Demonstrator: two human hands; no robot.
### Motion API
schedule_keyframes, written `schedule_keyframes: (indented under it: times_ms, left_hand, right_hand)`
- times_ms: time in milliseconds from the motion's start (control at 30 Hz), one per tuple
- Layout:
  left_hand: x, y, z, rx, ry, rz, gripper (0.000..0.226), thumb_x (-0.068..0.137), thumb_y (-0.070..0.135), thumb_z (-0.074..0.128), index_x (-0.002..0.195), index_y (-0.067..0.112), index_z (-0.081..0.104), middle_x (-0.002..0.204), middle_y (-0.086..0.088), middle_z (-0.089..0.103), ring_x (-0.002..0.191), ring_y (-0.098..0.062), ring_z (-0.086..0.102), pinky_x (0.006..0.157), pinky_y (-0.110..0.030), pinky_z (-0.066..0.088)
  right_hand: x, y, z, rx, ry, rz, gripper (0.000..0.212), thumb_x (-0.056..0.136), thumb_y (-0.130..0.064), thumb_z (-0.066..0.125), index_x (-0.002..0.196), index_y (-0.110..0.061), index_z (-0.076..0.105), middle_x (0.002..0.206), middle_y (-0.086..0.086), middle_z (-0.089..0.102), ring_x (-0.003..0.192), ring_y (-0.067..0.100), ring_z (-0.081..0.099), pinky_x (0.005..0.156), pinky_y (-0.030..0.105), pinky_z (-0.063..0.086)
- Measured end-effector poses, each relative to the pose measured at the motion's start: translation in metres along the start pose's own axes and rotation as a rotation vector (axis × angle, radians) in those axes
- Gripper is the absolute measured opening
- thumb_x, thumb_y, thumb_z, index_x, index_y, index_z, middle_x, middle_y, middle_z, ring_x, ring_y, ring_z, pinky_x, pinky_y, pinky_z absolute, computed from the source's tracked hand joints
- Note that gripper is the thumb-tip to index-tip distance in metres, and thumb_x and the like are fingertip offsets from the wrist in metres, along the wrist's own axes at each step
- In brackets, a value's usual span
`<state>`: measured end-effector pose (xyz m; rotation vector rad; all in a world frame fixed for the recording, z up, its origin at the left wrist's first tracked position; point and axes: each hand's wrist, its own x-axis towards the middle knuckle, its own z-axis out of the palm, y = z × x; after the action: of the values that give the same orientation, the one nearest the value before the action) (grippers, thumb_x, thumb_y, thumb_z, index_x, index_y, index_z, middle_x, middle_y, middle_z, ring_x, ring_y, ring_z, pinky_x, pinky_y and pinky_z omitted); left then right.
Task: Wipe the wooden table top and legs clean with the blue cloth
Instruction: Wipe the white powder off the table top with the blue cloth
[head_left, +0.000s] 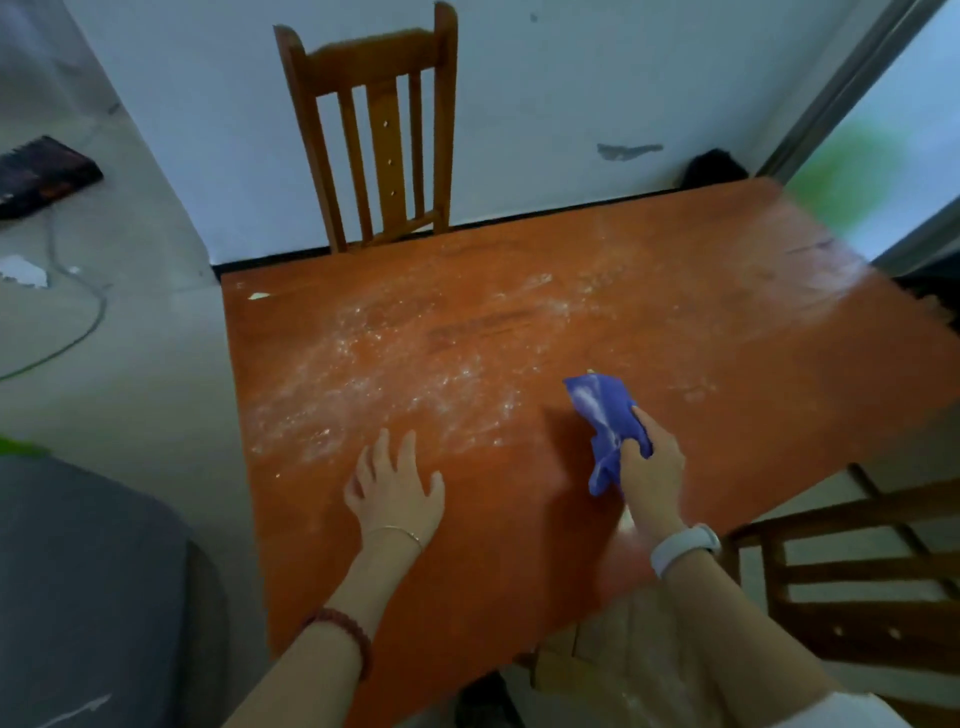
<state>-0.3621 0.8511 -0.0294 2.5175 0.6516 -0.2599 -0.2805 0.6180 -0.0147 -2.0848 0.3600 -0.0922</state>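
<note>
two hands are over the near half of the wooden table top (649, 312), an orange-brown surface that fills the middle of the view. the right hand (652, 462) has its fingers and thumb curled round the blue cloth (608, 415), gripping it in a bunch; the free part of the cloth spreads forward onto the wood, and a loose tail hangs down on the near left of the fist. white dust clings to the cloth's top face. the left hand (395, 488) lies flat on the table to the left of the cloth, fingers spread and straight, palm down, holding nothing. white powder (395, 374) is scattered in a broad band across the middle of the top, thickest on the left just beyond the left hand's fingertips, thinning toward the far right corner. a white watch band (683, 548) sits on the right wrist; a thin bracelet (397, 532) and a red bead bracelet (345, 631) are on the left arm. a wooden slat-back chair (374, 130) stands at the far edge against the pale wall (571, 78). part of another dark wooden chair (857, 561) shows at the near right. on the floor to the far left lies a dark flat object (44, 174) with a cable (78, 312) trailing near it. the table's legs are out of sight.
</note>
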Motion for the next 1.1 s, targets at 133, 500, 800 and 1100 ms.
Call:
schedule_keyframes:
  times_ms: [133,500,800,1100]
  left_hand:
    - [0.055,0.046,0.011,0.123,-0.047,0.071,0.060,0.091,0.045,0.036,0.144,0.031,0.011,0.155,-0.001,-0.001,0.141,-0.027,-0.001,0.112,-0.054,0.010]
    - [0.138,0.104,0.041,0.219,-0.048,0.052,0.051,0.091,0.045,0.036,0.140,0.034,0.025,0.154,0.000,0.010,0.140,-0.026,0.003,0.111,-0.053,0.009]
    - [0.158,0.152,0.032,0.141,0.000,0.032,0.043,0.091,0.037,0.042,0.134,0.029,0.041,0.150,-0.003,0.024,0.137,-0.029,0.012,0.110,-0.053,0.011]
    - [0.210,0.237,0.075,0.295,-0.147,0.151,0.049,0.090,0.047,0.038,0.137,0.041,0.026,0.154,0.002,0.007,0.140,-0.027,0.004,0.112,-0.053,0.010]
  right_hand:
    - [0.079,0.011,-0.028,-0.138,0.151,0.055,0.044,0.089,-0.006,0.044,0.132,-0.016,0.047,0.137,0.015,0.042,0.124,0.032,0.040,0.105,0.044,0.034]
    - [0.166,0.034,-0.001,-0.605,0.084,-0.113,0.044,0.081,-0.017,0.053,0.125,-0.019,0.056,0.135,0.013,0.044,0.109,0.041,0.041,0.090,0.044,0.038]
    - [0.175,0.026,-0.034,0.197,-0.132,-0.104,0.033,0.077,-0.016,0.048,0.104,-0.033,0.055,0.112,0.007,0.060,0.100,0.021,0.056,0.085,0.019,0.046]
    - [0.312,0.060,-0.079,-0.245,0.346,0.177,0.040,0.088,-0.008,0.048,0.127,-0.017,0.053,0.138,0.012,0.044,0.119,0.035,0.036,0.099,0.031,0.024]
